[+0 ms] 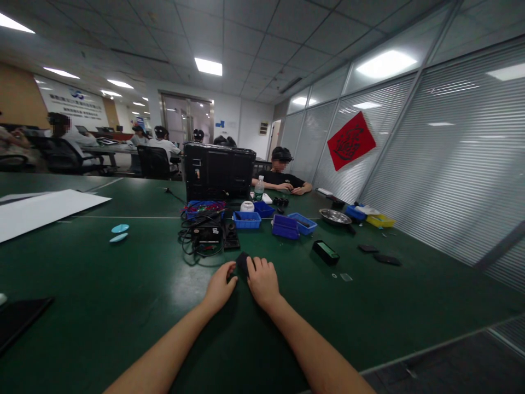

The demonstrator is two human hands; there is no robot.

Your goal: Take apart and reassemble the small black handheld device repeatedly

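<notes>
Both my hands rest on the green table (102, 306) around a small black object (243, 261). My left hand (219, 287) curls against its left side, fingers bent. My right hand (262, 280) covers its right side with the fingers folded over it. Most of the object is hidden between the hands, so I cannot make out what it is. Just beyond it lies a black component with tangled cables (203, 238).
A black computer case (217, 171) stands behind several blue bins (246, 219). A black device (326, 252), flat black pieces (386, 259), a metal bowl (335, 217) and a yellow tray (380, 220) lie to the right. White sheet (41, 210) at left. A person (283, 175) sits opposite; others sit farther back.
</notes>
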